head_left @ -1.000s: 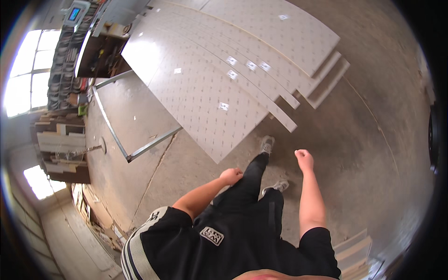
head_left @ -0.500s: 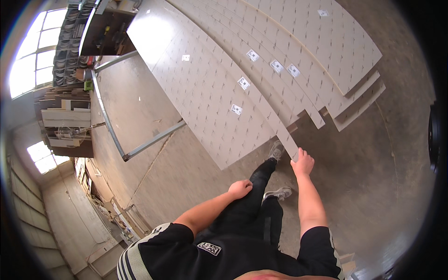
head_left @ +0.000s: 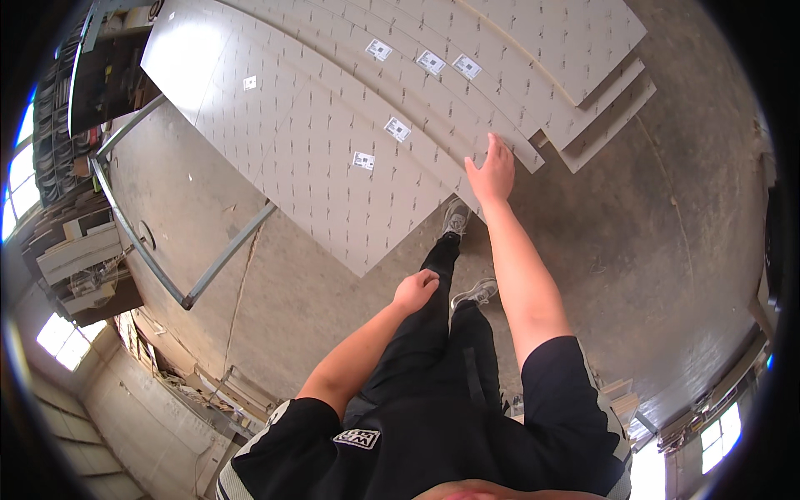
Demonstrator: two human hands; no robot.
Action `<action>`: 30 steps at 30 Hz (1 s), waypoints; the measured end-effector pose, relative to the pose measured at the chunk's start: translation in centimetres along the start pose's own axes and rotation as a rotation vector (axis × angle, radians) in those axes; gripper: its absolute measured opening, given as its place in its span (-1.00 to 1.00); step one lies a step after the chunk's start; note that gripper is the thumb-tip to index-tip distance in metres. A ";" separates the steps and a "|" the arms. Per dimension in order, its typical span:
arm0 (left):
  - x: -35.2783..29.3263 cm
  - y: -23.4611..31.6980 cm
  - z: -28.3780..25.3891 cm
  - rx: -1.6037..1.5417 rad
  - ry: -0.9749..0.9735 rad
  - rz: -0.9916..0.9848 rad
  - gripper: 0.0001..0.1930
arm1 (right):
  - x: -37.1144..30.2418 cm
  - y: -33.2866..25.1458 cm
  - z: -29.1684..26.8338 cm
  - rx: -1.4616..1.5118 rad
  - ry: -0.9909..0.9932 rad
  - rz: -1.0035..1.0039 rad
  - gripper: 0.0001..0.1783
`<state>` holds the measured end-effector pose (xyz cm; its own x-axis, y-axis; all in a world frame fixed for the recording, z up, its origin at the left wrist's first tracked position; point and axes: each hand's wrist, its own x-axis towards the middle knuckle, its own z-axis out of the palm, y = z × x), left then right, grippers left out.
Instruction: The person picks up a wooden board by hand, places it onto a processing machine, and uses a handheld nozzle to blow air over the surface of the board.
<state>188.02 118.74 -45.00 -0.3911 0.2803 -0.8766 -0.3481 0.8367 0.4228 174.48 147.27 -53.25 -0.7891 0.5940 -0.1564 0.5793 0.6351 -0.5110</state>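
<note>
The right hand (head_left: pixel 493 173), fingers spread and gripping nothing, reaches over the near ends of pale grey-beige, print-patterned flat boards, beside a long narrow strip of the same material (head_left: pixel 442 171) that lies along a wide pale patterned board (head_left: pixel 317 183); whether it touches is unclear. The left hand (head_left: pixel 415 292), loosely curled, is by the black-trousered thigh (head_left: pixel 417 333), and I cannot tell whether it grasps anything.
</note>
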 end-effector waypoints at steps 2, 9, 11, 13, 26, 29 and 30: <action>0.3 -0.4 0.0 -0.052 -0.012 -0.022 -0.69 | -0.3 -1.2 0.6 -0.053 -0.039 0.054 -0.18; 2.8 -1.6 -0.7 -0.122 0.050 -0.066 -0.70 | 0.8 -1.4 0.7 -0.242 -0.124 0.043 -0.19; 4.7 -1.0 -2.3 -0.246 0.059 -0.035 -0.71 | 1.6 -0.9 0.9 -0.309 -0.157 -0.004 -0.25; 7.4 0.5 -4.5 -0.357 0.069 0.011 -0.69 | 2.1 -0.8 0.6 -0.309 -0.133 -0.076 -0.35; 19.3 17.4 -22.1 -1.061 0.403 0.088 -0.71 | -13.4 1.7 -11.7 -0.086 -0.043 -0.155 -0.35; 18.1 17.1 -18.6 -1.113 0.414 0.119 -0.79 | -15.5 3.6 -11.2 -0.090 -0.075 -0.091 -0.34; 18.5 15.9 -17.8 -1.140 0.418 0.134 -0.79 | -16.0 4.1 -11.1 -0.095 -0.097 -0.085 -0.33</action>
<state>160.07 128.85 -50.35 -0.6518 -0.0160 -0.7582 -0.7496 -0.1382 0.6473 191.76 145.84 -43.40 -0.8493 0.4889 -0.1993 0.5230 0.7273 -0.4444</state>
